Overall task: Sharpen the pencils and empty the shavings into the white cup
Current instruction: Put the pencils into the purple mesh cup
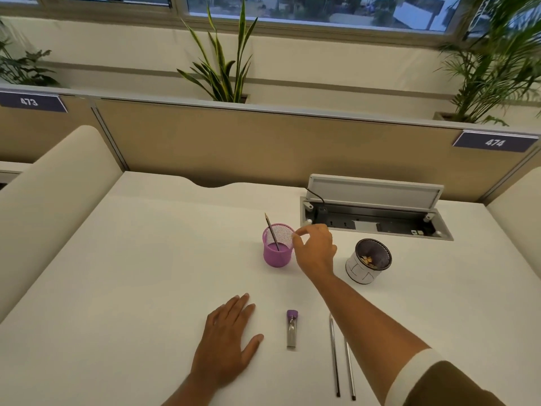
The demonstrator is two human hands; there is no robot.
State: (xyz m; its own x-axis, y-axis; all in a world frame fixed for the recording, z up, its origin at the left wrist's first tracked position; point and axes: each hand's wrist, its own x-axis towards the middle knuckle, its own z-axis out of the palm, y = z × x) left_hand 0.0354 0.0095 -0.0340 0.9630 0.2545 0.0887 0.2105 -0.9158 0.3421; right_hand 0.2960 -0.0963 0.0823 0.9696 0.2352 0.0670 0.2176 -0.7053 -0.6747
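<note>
A pink mesh pencil holder (277,253) stands mid-table with one sharpened pencil (271,231) leaning in it, tip up. My right hand (316,250) hovers just right of the holder's rim, fingers apart and empty. My left hand (227,338) lies flat on the table, palm down. A sharpener with a purple cap and clear barrel (291,329) lies between my arms. Two pencils (341,361) lie side by side to its right, partly under my right forearm. The white cup (367,262) with a dark inside stands to the right and holds some shavings.
An open cable box (374,218) with a raised lid and a black cord is set into the table behind the cup. A beige partition (263,142) closes the far edge, with plants behind it. Padded dividers flank both sides.
</note>
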